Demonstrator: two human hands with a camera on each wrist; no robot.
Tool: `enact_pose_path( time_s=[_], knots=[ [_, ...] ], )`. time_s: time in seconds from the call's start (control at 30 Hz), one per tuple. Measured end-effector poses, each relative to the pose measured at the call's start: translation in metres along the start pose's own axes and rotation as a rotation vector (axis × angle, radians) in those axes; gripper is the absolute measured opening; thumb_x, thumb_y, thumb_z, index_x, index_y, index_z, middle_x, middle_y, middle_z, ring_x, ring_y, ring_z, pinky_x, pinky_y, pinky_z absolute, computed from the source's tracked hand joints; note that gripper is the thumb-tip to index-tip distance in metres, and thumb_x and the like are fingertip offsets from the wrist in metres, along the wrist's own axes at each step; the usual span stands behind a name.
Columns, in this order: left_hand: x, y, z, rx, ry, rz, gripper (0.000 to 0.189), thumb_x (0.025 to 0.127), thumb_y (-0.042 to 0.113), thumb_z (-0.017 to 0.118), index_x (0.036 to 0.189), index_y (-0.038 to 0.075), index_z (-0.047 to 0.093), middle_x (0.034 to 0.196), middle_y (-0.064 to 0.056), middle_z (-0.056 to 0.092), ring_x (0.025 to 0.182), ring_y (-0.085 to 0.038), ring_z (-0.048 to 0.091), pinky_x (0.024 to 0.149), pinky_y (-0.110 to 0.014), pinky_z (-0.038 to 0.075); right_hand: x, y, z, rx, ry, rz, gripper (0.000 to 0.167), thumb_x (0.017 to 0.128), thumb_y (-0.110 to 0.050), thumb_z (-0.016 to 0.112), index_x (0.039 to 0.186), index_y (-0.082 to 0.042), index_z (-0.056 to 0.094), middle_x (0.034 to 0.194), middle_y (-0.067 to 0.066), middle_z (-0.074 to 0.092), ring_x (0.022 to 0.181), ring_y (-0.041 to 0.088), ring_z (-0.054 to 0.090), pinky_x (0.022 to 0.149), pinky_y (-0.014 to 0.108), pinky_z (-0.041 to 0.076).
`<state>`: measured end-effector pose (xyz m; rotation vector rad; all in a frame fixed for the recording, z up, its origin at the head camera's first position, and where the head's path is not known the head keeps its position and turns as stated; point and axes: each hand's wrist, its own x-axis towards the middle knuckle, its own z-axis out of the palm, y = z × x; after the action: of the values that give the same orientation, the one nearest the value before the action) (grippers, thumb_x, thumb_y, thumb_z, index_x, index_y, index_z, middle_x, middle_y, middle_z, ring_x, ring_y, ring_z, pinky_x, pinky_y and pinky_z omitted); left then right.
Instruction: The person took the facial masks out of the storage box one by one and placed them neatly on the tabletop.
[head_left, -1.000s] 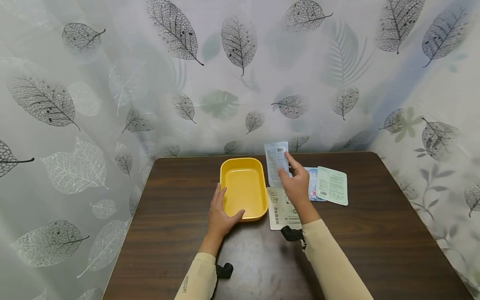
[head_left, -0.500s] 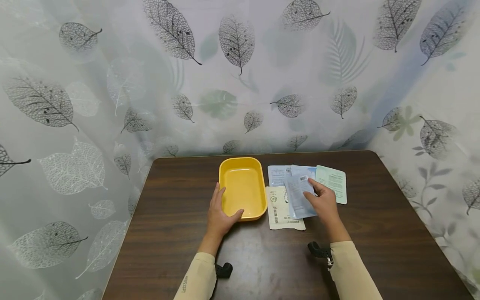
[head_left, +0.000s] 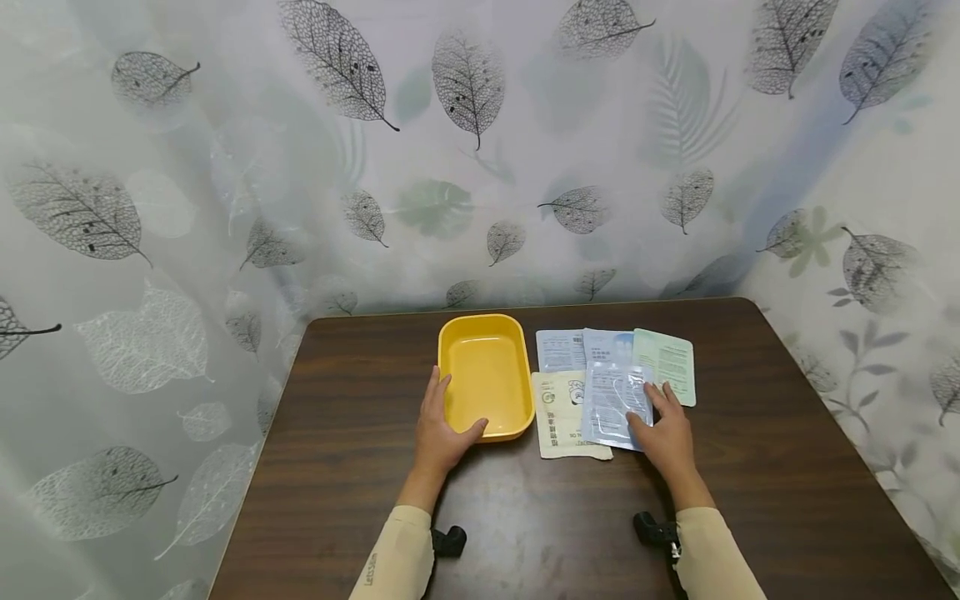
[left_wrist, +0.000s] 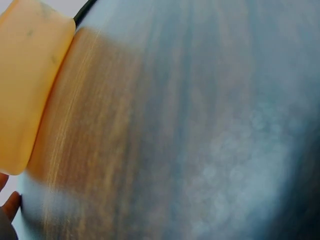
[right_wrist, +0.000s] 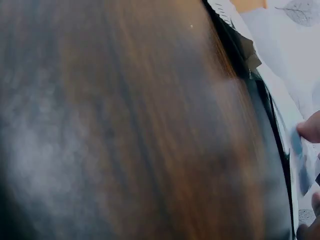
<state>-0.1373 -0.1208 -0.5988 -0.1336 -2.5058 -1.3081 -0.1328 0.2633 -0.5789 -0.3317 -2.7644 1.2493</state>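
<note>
A pale blue flat packet [head_left: 613, 406], shiny and printed with small text, lies over the other packets on the table. My right hand [head_left: 667, 437] rests at its right side, the thumb and fingertips spread and touching it. In the right wrist view the thumb [right_wrist: 311, 127] touches the packet's surface. My left hand [head_left: 441, 429] lies around the near left corner of a yellow rectangular tray [head_left: 447, 342], fingers along its left side and thumb at the near rim. The left wrist view shows the tray's outer wall [left_wrist: 30, 85] and a little of that hand.
Under and around the top packet lie a beige packet [head_left: 558, 417], a light blue one [head_left: 558, 350], a second blue one [head_left: 609, 346] and a pale green one [head_left: 667, 358]. The dark wooden table [head_left: 360, 375] ends at a leaf-patterned curtain [head_left: 450, 150].
My right hand has carried the blue packet from the table's back toward the near right and laid it over the others; its fingers are now spread. The left hand keeps its place at the tray.
</note>
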Motion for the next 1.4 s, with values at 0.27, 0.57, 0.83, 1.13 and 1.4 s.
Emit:
enact_pose_path(
  time_s=[0.27,0.57,0.83,1.13,1.4],
  knots=[
    [-0.001,-0.001,-0.004,-0.011,0.003,0.010,0.098,0.073,0.047,0.084,0.152,0.006,0.043,0.171,-0.007,0.024,0.153,-0.035,0.032,0.117,-0.062,0.034,-0.003,0.012,0.011,-0.086,-0.021,-0.097,0.070,0.089,-0.011,0.059,0.152,0.010,0.037,0.161,0.030,0.030,0.155,0.052,0.009,0.122,0.067,0.012],
    [-0.001,-0.002,-0.005,-0.002,0.005,0.017,0.098,0.073,0.047,0.084,0.152,0.004,0.044,0.170,-0.011,0.026,0.152,-0.035,0.033,0.116,-0.063,0.035,-0.007,0.011,0.017,-0.129,-0.053,-0.086,0.073,0.090,-0.014,0.054,0.154,0.010,0.030,0.164,0.030,0.022,0.156,0.051,0.005,0.124,0.064,0.001],
    [-0.002,-0.002,-0.003,-0.003,0.005,0.017,0.098,0.073,0.048,0.084,0.152,0.006,0.044,0.170,-0.008,0.025,0.152,-0.035,0.033,0.116,-0.062,0.036,-0.008,0.012,0.016,-0.131,-0.054,-0.069,0.073,0.090,-0.013,0.054,0.155,0.009,0.029,0.165,0.029,0.020,0.157,0.049,0.004,0.124,0.063,0.001],
    [-0.002,-0.001,-0.007,0.051,0.009,0.042,0.093,0.076,0.049,0.081,0.151,0.007,0.045,0.169,-0.011,0.027,0.146,-0.041,0.040,0.111,-0.064,0.040,-0.005,0.013,0.017,-0.135,-0.072,-0.066,0.072,0.091,-0.013,0.052,0.155,0.009,0.029,0.165,0.031,0.019,0.157,0.050,0.005,0.124,0.063,0.001],
    [0.002,0.004,-0.018,0.178,-0.036,0.082,0.077,0.089,0.049,0.064,0.152,0.009,0.046,0.167,-0.016,0.030,0.137,-0.048,0.044,0.107,-0.068,0.040,0.007,-0.006,0.008,-0.086,-0.023,-0.036,0.066,0.092,-0.011,0.056,0.151,0.013,0.037,0.162,0.036,0.026,0.154,0.052,0.014,0.124,0.064,0.014]
  ],
)
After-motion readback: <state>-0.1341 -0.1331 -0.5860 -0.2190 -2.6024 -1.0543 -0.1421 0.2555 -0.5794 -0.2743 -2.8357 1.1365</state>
